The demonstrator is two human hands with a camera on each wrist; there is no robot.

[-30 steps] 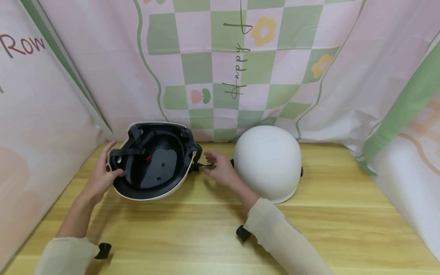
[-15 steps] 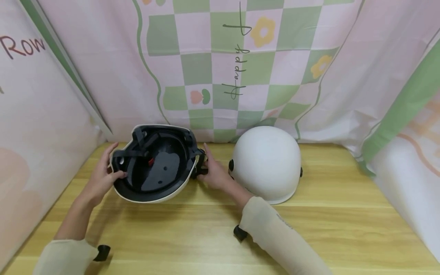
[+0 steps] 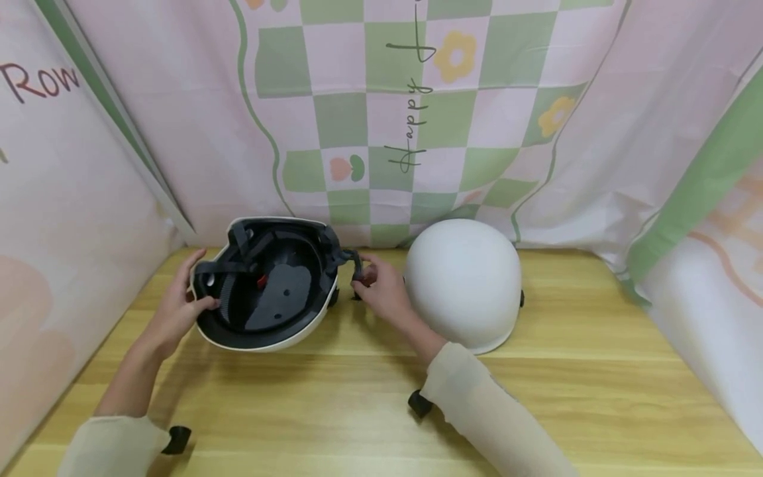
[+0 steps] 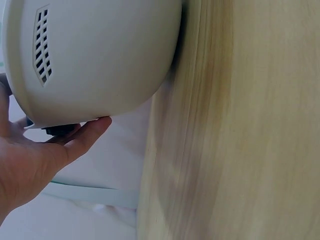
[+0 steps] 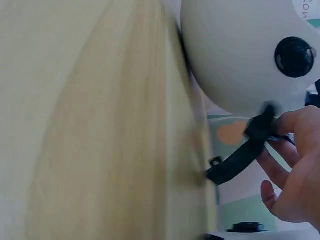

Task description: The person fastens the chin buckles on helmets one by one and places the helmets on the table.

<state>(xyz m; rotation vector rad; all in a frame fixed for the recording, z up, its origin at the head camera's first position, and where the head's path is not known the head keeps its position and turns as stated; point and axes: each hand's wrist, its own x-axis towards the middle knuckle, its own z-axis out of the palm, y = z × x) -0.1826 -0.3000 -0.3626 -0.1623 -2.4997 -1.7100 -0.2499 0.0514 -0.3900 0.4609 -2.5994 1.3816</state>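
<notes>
My left hand [image 3: 179, 306] gripped the upturned helmet [image 3: 280, 285]; my right hand [image 3: 386, 293] apparently pinched its blurred strap [image 5: 235, 164]. A hard tug could have rocked it loose.

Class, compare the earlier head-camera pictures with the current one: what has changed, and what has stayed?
Half a second ago the right hand was close against the upturned helmet's side; it has drawn back rightward, and the black strap it holds now reaches out from the rim. The left hand still grips the opposite edge; the dome-up white helmet has stayed put.
</notes>
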